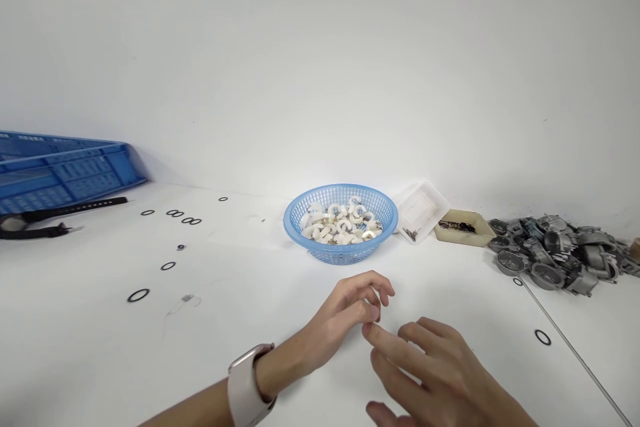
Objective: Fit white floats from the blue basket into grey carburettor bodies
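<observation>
My left hand, with a watch on its wrist, is held over the white table in front of the blue basket. Its fingers bend loosely, apart from the thumb, and nothing shows in them. Just to its right is my right hand, fingers spread and likewise without anything visible in it. The right index fingertip meets or nearly meets the left thumb tip; I cannot tell which. White curved parts, some with metal pieces, fill the basket.
Right of the basket are a tilted white tray, a cream tray with small dark parts, and a heap of grey metal housings. Black rings are scattered at left. A blue crate and a black strap lie far left.
</observation>
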Demonstrator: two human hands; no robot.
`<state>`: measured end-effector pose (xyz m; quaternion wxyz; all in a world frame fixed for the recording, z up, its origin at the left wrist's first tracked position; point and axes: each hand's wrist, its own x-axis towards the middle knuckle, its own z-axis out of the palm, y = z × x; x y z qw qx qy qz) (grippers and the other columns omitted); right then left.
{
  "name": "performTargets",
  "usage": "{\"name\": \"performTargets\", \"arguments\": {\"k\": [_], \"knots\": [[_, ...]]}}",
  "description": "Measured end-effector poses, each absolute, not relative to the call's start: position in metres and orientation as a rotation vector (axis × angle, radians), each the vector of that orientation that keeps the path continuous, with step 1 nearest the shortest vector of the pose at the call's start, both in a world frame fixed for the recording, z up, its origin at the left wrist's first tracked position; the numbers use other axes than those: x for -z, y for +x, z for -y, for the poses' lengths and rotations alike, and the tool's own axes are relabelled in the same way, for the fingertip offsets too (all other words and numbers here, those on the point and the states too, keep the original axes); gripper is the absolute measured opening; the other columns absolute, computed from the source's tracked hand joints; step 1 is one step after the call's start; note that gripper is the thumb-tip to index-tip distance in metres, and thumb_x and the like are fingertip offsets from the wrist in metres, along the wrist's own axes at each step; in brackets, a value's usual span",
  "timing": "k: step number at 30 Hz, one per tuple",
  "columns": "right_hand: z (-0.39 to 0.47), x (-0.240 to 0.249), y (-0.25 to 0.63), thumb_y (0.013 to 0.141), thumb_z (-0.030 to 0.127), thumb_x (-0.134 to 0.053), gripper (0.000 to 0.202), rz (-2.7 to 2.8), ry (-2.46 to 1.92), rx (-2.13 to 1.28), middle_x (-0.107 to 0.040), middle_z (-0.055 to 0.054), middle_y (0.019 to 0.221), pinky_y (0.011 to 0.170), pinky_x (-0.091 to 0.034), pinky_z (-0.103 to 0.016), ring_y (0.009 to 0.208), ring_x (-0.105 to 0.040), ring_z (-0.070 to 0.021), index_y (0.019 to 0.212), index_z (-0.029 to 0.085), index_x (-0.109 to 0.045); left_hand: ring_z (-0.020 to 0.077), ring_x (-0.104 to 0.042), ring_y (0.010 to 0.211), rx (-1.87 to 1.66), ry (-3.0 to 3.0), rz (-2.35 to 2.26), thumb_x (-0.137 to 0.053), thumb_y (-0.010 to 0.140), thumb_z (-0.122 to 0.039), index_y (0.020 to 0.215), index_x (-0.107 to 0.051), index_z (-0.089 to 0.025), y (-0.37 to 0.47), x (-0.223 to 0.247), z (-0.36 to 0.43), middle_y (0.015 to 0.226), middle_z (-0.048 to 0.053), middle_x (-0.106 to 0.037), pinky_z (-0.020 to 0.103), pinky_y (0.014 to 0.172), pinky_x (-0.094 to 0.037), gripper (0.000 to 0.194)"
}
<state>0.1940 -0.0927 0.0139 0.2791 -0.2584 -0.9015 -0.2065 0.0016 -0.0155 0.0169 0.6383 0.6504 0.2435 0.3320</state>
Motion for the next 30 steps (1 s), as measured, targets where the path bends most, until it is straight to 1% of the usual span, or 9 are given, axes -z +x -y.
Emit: {"name": "performTargets", "arguments": {"k": [4, 8, 12, 15, 18, 22, 25, 27, 30], "knots": [[0.092, -0.016, 0.194, 0.091, 0.027, -0.062, 0.013, 2.410, -0.693, 0.519, -0.070, -0.007, 0.126, 0.053, -0.047, -0.032, 0.066, -0.056, -0.0146, 0.091, 0.017, -0.070, 0.0184, -0.054, 0.078, -0.768, 1.490, -0.556, -0.054, 0.078, -0.031, 0.099, -0.065, -0.019, 0.002, -0.018, 0.016, 0.090, 0.002, -0.058, 0.034, 0.077, -0.043, 0.026], [0.092, -0.020, 0.194, 0.092, 0.026, -0.061, 0.015, 2.405, -0.706, 0.501, -0.072, -0.009, 0.123, 0.056, -0.049, -0.033, 0.067, -0.058, -0.0158, 0.095, 0.014, -0.070, 0.0184, -0.054, 0.076, -0.786, 1.488, -0.526, -0.054, 0.077, -0.030, 0.099, -0.066, -0.018, 0.002, -0.015, 0.013, 0.090, 0.003, -0.058, 0.035, 0.078, -0.044, 0.027], [0.094, -0.022, 0.195, 0.093, 0.024, -0.060, 0.015, 2.410, -0.737, 0.481, -0.071, -0.008, 0.127, 0.055, -0.048, -0.034, 0.067, -0.058, -0.0158, 0.095, 0.014, -0.071, 0.0202, -0.052, 0.077, -1.005, 1.515, -0.521, -0.050, 0.079, -0.029, 0.100, -0.066, -0.019, -0.002, -0.011, 0.013, 0.088, 0.004, -0.057, 0.037, 0.077, -0.044, 0.028], [0.096, -0.021, 0.196, 0.092, 0.024, -0.063, 0.013, 2.417, -0.735, 0.500, -0.070, -0.007, 0.127, 0.054, -0.047, -0.034, 0.067, -0.057, -0.0154, 0.094, 0.015, -0.071, 0.0239, -0.051, 0.083, -1.270, 1.709, -0.520, -0.049, 0.091, -0.041, 0.107, -0.065, -0.022, -0.007, -0.012, 0.023, 0.090, 0.006, -0.056, 0.042, 0.082, -0.043, 0.030], [0.098, -0.022, 0.194, 0.092, 0.024, -0.064, 0.011, 2.431, -0.738, 0.522, -0.070, -0.006, 0.127, 0.054, -0.047, -0.034, 0.069, -0.057, -0.0161, 0.092, 0.016, -0.071, 0.0274, -0.053, 0.086, -1.456, 1.939, -0.415, -0.042, 0.098, -0.056, 0.119, -0.062, -0.025, -0.011, -0.012, 0.038, 0.093, 0.008, -0.057, 0.045, 0.082, -0.044, 0.042], [0.102, -0.026, 0.189, 0.090, 0.022, -0.063, 0.012, 2.427, -0.754, 0.504, -0.072, -0.004, 0.122, 0.051, -0.044, -0.034, 0.064, -0.052, -0.0147, 0.081, 0.017, -0.069, 0.0292, -0.056, 0.087, -1.526, 2.116, -0.291, -0.031, 0.099, -0.066, 0.137, -0.052, -0.032, -0.014, -0.004, 0.050, 0.101, 0.009, -0.057, 0.044, 0.079, -0.046, 0.055], [0.103, -0.029, 0.186, 0.090, 0.021, -0.062, 0.018, 2.422, -0.741, 0.487, -0.073, -0.005, 0.114, 0.046, -0.039, -0.033, 0.059, -0.047, -0.0132, 0.073, 0.017, -0.066, 0.0294, -0.057, 0.089, -1.450, 2.209, -0.264, -0.026, 0.096, -0.074, 0.143, -0.046, -0.031, -0.014, 0.003, 0.051, 0.106, 0.010, -0.055, 0.043, 0.080, -0.048, 0.066], [0.103, -0.029, 0.185, 0.091, 0.022, -0.061, 0.018, 2.421, -0.729, 0.495, -0.074, -0.005, 0.111, 0.046, -0.039, -0.033, 0.059, -0.047, -0.0135, 0.075, 0.016, -0.068, 0.0296, -0.058, 0.092, -1.387, 2.247, -0.267, -0.031, 0.098, -0.069, 0.144, -0.043, -0.031, -0.014, 0.005, 0.051, 0.109, 0.011, -0.053, 0.042, 0.081, -0.047, 0.061], [0.102, -0.030, 0.185, 0.091, 0.022, -0.061, 0.018, 2.432, -0.731, 0.474, -0.074, -0.005, 0.106, 0.046, -0.039, -0.033, 0.059, -0.048, -0.0134, 0.075, 0.016, -0.068, 0.0287, -0.058, 0.092, -1.360, 2.276, -0.280, -0.044, 0.098, -0.053, 0.144, -0.041, -0.031, -0.014, 0.004, 0.050, 0.109, 0.010, -0.051, 0.041, 0.082, -0.047, 0.051]]}}
